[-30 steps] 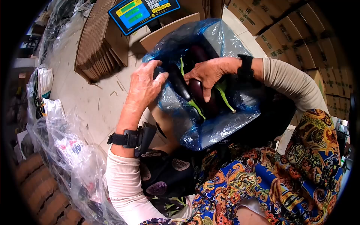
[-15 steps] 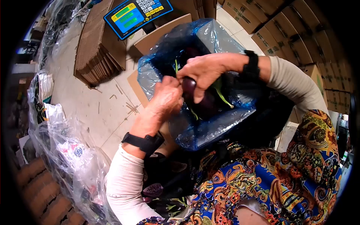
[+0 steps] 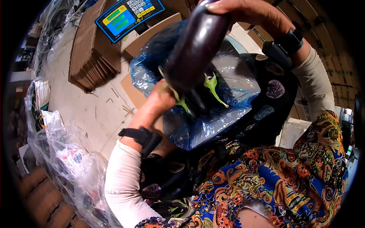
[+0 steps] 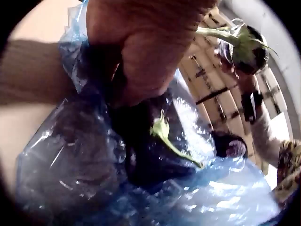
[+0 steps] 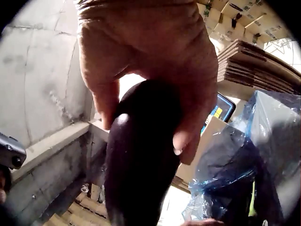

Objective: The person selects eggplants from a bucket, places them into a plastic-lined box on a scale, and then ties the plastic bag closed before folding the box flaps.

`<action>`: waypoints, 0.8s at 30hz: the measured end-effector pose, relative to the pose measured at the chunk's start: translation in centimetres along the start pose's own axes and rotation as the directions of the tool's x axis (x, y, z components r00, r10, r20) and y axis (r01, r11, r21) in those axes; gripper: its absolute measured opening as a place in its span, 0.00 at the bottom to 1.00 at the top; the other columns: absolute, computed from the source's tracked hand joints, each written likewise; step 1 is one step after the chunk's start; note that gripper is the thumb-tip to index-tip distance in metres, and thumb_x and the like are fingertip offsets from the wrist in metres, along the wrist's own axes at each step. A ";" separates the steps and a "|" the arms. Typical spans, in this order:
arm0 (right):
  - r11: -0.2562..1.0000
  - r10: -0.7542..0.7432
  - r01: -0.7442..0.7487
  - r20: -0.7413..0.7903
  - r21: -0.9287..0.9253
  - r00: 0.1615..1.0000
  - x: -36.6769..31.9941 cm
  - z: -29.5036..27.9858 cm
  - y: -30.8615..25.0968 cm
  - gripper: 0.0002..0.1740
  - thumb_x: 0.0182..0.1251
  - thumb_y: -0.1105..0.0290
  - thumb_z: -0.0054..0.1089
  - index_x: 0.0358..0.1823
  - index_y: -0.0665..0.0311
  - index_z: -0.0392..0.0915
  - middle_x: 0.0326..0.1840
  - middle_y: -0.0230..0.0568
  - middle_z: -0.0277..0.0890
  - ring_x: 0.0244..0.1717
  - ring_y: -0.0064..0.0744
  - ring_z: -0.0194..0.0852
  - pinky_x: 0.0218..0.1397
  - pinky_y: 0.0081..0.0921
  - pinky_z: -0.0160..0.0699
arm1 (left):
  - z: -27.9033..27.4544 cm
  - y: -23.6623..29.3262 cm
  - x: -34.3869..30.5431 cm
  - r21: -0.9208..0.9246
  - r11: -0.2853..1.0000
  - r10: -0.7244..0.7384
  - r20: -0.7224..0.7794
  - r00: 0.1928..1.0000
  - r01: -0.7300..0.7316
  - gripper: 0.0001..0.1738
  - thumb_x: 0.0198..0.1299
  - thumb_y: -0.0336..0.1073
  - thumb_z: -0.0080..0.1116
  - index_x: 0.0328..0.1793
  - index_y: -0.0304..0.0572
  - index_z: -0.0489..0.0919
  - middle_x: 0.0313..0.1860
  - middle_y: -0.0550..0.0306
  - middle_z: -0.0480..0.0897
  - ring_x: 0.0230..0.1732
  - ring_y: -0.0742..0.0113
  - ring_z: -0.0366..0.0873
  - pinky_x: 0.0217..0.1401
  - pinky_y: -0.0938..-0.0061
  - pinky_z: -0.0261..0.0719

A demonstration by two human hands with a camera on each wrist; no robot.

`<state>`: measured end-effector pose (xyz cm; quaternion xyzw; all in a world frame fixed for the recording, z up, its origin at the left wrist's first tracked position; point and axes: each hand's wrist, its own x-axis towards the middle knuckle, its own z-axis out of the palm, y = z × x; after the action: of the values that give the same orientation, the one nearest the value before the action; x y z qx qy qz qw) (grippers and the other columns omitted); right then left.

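Observation:
My right hand (image 3: 247, 11) grips the end of a large, glossy dark purple eggplant (image 3: 199, 41), raised above a blue plastic liner bag (image 3: 232, 117). Its thumb and fingers straddle the eggplant (image 5: 141, 155) in the right wrist view. The bag lines a cardboard box (image 3: 131, 93) and contains several eggplants; one green stem (image 3: 215, 91) shows plainly. My left hand (image 3: 161, 99) reaches in over the box's left side, beside another green stem (image 3: 182, 104). In the left wrist view its fingers bend down into the bag, fingertips hidden, and I cannot tell whether they hold anything.
A digital scale display (image 3: 127, 17) stands behind the box, next to a stack of folded cardboard (image 3: 89, 53). Clear plastic sheeting (image 3: 74, 159) lies at the left. Stacked cartons (image 3: 323, 41) line the right side. More eggplants (image 3: 171, 207) lie near the lap.
My right hand has lifted the large eggplant out of the bag, up and to the right. My left hand has come from the bag's left rim in among the eggplants.

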<state>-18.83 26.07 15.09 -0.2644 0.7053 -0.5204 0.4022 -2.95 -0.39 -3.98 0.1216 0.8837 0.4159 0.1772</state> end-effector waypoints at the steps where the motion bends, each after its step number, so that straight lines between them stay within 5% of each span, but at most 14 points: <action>1: 1.000 0.005 -0.003 -0.089 0.030 0.996 -0.5 -0.1 0.4 0.29 0.59 0.50 0.66 0.53 0.63 0.73 0.43 0.35 0.76 0.40 0.28 0.78 0.40 0.24 0.80 | -0.4 -0.2 0.2 -0.280 0.956 -0.097 -0.025 0.995 0.086 0.20 0.51 0.25 0.54 0.53 0.36 0.81 0.58 0.48 0.79 0.52 0.51 0.80 0.56 0.63 0.78; 2: 0.997 0.016 -0.003 -0.168 0.073 0.986 -1.9 1.2 0.0 0.30 0.60 0.49 0.65 0.54 0.63 0.72 0.44 0.35 0.75 0.42 0.28 0.78 0.42 0.25 0.80 | -2.6 2.6 0.2 -0.548 0.806 -0.209 0.087 0.974 0.222 0.24 0.51 0.23 0.53 0.58 0.32 0.77 0.59 0.49 0.79 0.53 0.55 0.80 0.60 0.65 0.77; 3: 0.993 0.030 -0.002 -0.243 0.118 0.970 -3.1 2.5 -0.3 0.30 0.60 0.49 0.65 0.55 0.63 0.71 0.45 0.35 0.75 0.43 0.28 0.77 0.43 0.25 0.80 | -3.9 4.9 -0.4 -0.830 0.504 -0.211 0.150 0.966 0.239 0.29 0.53 0.23 0.53 0.66 0.32 0.69 0.60 0.48 0.77 0.57 0.55 0.78 0.63 0.61 0.76; 4: 0.979 0.070 -0.022 -0.233 0.202 0.970 -3.4 2.5 0.7 0.31 0.61 0.49 0.64 0.58 0.63 0.69 0.51 0.39 0.73 0.49 0.29 0.75 0.48 0.27 0.80 | -4.1 5.7 -1.1 -0.916 0.367 -0.165 0.109 0.980 0.163 0.31 0.54 0.22 0.52 0.68 0.34 0.66 0.61 0.47 0.76 0.59 0.54 0.76 0.64 0.58 0.75; 5: 0.999 -0.040 0.033 -0.226 -0.032 0.973 -2.8 2.7 2.8 0.37 0.56 0.40 0.61 0.55 0.64 0.72 0.53 0.43 0.72 0.52 0.29 0.75 0.45 0.25 0.81 | -4.3 5.9 -1.8 -0.972 0.221 -0.125 0.058 0.990 0.085 0.32 0.56 0.22 0.50 0.70 0.36 0.63 0.63 0.46 0.74 0.62 0.53 0.74 0.65 0.54 0.75; 7: 0.993 -0.028 0.054 -0.239 0.103 0.971 -3.8 4.6 4.3 0.38 0.55 0.42 0.65 0.55 0.66 0.72 0.47 0.45 0.75 0.47 0.34 0.79 0.43 0.24 0.83 | -4.5 7.0 -2.4 -0.990 0.137 -0.111 0.003 0.994 0.019 0.32 0.57 0.24 0.50 0.70 0.37 0.63 0.64 0.46 0.72 0.64 0.52 0.72 0.66 0.50 0.72; 9: 0.993 0.026 -0.006 -0.171 0.116 0.985 -4.5 5.6 5.2 0.41 0.57 0.40 0.63 0.59 0.67 0.67 0.51 0.48 0.72 0.53 0.36 0.75 0.50 0.24 0.82 | -4.5 8.1 -2.7 -0.998 0.061 -0.093 -0.023 0.995 -0.017 0.30 0.58 0.27 0.51 0.70 0.37 0.63 0.64 0.46 0.72 0.65 0.52 0.71 0.68 0.47 0.70; 12: 0.996 0.000 -0.012 -0.136 -0.090 0.991 -5.6 7.1 5.5 0.42 0.56 0.43 0.66 0.61 0.68 0.65 0.51 0.48 0.71 0.50 0.37 0.75 0.50 0.30 0.77 | -4.6 10.2 -2.9 -0.997 -0.051 -0.103 -0.045 0.994 -0.051 0.29 0.60 0.34 0.52 0.68 0.37 0.63 0.63 0.46 0.73 0.64 0.50 0.72 0.70 0.45 0.66; 13: 0.994 0.017 -0.026 -0.088 -0.102 0.996 -5.5 7.7 6.5 0.45 0.55 0.45 0.66 0.68 0.63 0.60 0.54 0.45 0.70 0.52 0.38 0.73 0.54 0.29 0.74 | -4.4 10.7 -2.9 -0.997 -0.032 -0.123 -0.059 0.991 -0.064 0.29 0.62 0.35 0.54 0.69 0.38 0.61 0.61 0.45 0.74 0.61 0.52 0.75 0.67 0.48 0.72; 15: 0.994 0.095 -0.094 0.014 -0.060 0.995 -5.7 9.5 7.6 0.44 0.58 0.46 0.66 0.68 0.64 0.58 0.52 0.46 0.72 0.50 0.39 0.74 0.50 0.31 0.76 | -3.3 9.9 -2.0 -0.975 0.224 -0.212 -0.060 0.975 -0.011 0.32 0.64 0.39 0.58 0.70 0.37 0.59 0.59 0.45 0.74 0.56 0.55 0.78 0.59 0.55 0.80; 16: 0.978 0.147 -0.139 0.046 -0.156 0.988 -5.5 10.4 8.4 0.42 0.58 0.45 0.65 0.63 0.67 0.60 0.47 0.49 0.73 0.48 0.41 0.75 0.48 0.32 0.76 | -2.7 9.0 -1.5 -0.935 0.349 -0.258 -0.030 0.966 0.064 0.23 0.67 0.41 0.55 0.63 0.38 0.66 0.54 0.49 0.76 0.56 0.58 0.78 0.56 0.57 0.84; 18: 0.920 0.290 -0.238 0.131 -0.310 0.948 -4.8 11.5 7.7 0.39 0.58 0.43 0.65 0.54 0.72 0.64 0.38 0.55 0.76 0.45 0.46 0.78 0.46 0.35 0.76 | -2.3 7.5 -0.6 -0.852 0.492 -0.331 0.008 0.944 0.180 0.31 0.63 0.43 0.60 0.67 0.37 0.64 0.52 0.50 0.75 0.52 0.61 0.78 0.49 0.64 0.84; 21: 0.874 0.160 -0.064 0.162 -0.481 0.974 -3.2 12.2 10.1 0.36 0.56 0.46 0.67 0.49 0.74 0.69 0.41 0.60 0.78 0.44 0.55 0.80 0.46 0.40 0.77 | -2.6 7.0 0.7 -0.623 0.725 -0.381 -0.010 0.925 0.292 0.42 0.56 0.49 0.64 0.73 0.37 0.61 0.56 0.48 0.75 0.51 0.60 0.77 0.43 0.67 0.81; 24: 0.713 0.208 -0.032 0.168 -0.700 0.964 -2.3 11.9 9.9 0.32 0.54 0.51 0.70 0.45 0.74 0.71 0.37 0.59 0.80 0.44 0.60 0.79 0.45 0.44 0.78 | -3.0 6.5 2.3 -0.415 0.827 -0.448 -0.080 0.890 0.379 0.47 0.53 0.54 0.65 0.74 0.38 0.61 0.58 0.44 0.75 0.52 0.57 0.77 0.42 0.64 0.81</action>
<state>-7.13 24.81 4.82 -0.4079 0.8115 -0.1569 0.3879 -5.83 2.41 2.42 -0.1476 0.8007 0.5429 0.2061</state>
